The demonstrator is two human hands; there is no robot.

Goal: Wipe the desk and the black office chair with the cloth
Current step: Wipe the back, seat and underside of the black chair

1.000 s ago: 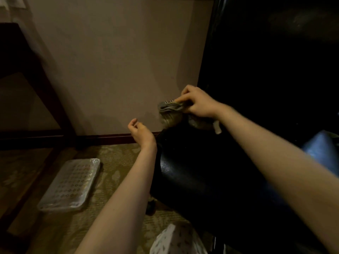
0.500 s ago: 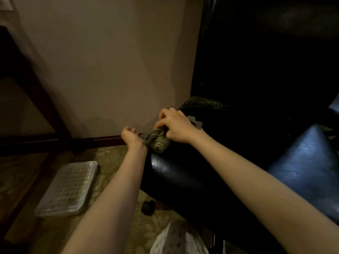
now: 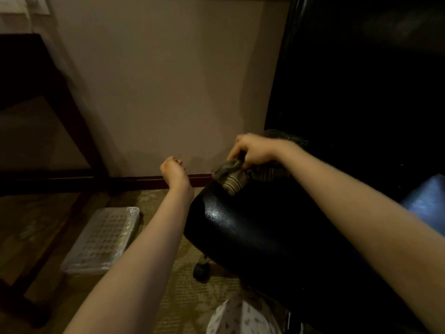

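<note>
The black office chair (image 3: pixel 260 227) fills the right half of the view, its shiny seat edge facing me and its tall back rising dark behind. My right hand (image 3: pixel 252 150) grips a bunched grey striped cloth (image 3: pixel 231 177) against the far left corner of the seat. My left hand (image 3: pixel 172 168) hangs in the air just left of the seat, fingers loosely curled, holding nothing. The dark wooden desk (image 3: pixel 31 75) stands at the far left, with only its leg and underside showing.
A beige wall with a dark red skirting board (image 3: pixel 149 180) runs behind. A plastic-wrapped patterned flat pack (image 3: pixel 101 239) lies on the carpet below the desk. A chair caster (image 3: pixel 202 272) shows under the seat. Patterned clothing (image 3: pixel 240 317) is at the bottom edge.
My right hand carried the cloth down onto the seat corner, then slid it a little to the right along the edge. My left hand stayed beside the seat.
</note>
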